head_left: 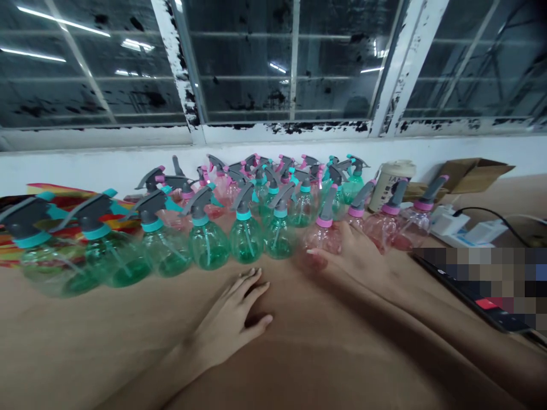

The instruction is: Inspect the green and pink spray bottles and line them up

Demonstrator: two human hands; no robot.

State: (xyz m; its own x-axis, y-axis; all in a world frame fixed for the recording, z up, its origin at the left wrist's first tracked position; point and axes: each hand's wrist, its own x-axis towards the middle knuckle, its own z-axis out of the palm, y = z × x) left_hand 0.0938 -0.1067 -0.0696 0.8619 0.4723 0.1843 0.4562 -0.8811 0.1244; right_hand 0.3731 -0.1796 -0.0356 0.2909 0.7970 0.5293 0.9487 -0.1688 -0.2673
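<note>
My right hand (363,256) is closed around the body of a pink spray bottle (314,246), which stands upright at the right end of the front row. Its thumb lies across the near side; the other fingers are partly hidden behind the bottle. My left hand (233,316) rests on the table with fingers spread and holds nothing. Just beyond its fingertips stands a green spray bottle (247,242) with a turquoise collar and grey trigger head. More green bottles (128,262) line up to the left. Several pink bottles (384,230) stand right of my right hand.
Behind the front row, many more spray bottles (301,208) crowd toward the wall. A white cup (391,185), a cardboard box (474,173) and a power strip with chargers (465,233) sit at the right. A phone (470,296) lies nearer; colourful cloth (64,193) is at the left.
</note>
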